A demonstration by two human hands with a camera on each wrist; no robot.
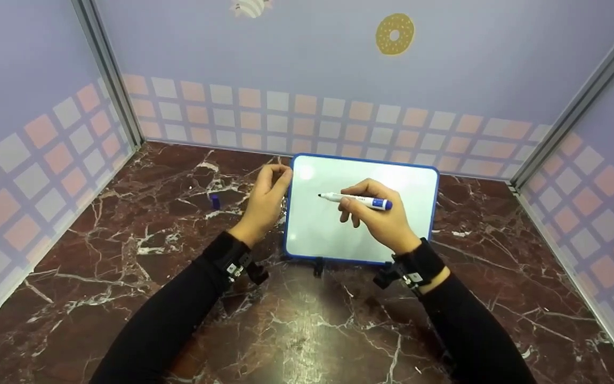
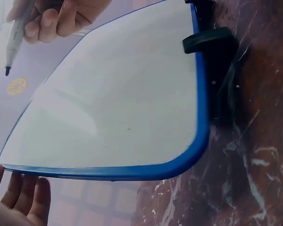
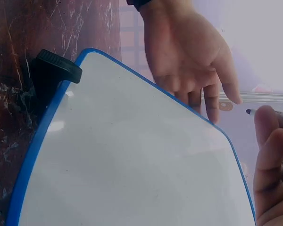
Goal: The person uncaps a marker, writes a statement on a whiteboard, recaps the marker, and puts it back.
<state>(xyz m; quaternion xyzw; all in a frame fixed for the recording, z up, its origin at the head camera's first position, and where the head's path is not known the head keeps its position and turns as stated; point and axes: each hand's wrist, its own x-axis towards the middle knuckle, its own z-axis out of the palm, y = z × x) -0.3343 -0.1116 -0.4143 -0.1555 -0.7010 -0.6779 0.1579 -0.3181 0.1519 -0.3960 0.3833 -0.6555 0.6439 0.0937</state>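
Note:
A small whiteboard [image 1: 363,176] with a blue frame stands tilted back on black feet, its face bare apart from tiny specks. My left hand [image 1: 264,202] holds the board's left edge near the upper corner. Its fingers [image 2: 26,193] reach behind the frame, partly hidden. Over the right half of the board, my right hand [image 1: 379,213] pinches a white whiteboard marker [image 1: 355,199] with a blue end. The marker's dark tip is uncapped and points left; in the left wrist view it stands apart from the board's surface.
A blue marker cap [image 1: 215,201] stands on the dark marbled table [image 1: 179,288], left of my left hand. Black feet [image 1: 318,266] jut forward under the board's lower edge. Patterned walls [image 1: 307,69] enclose the table at the back and both sides.

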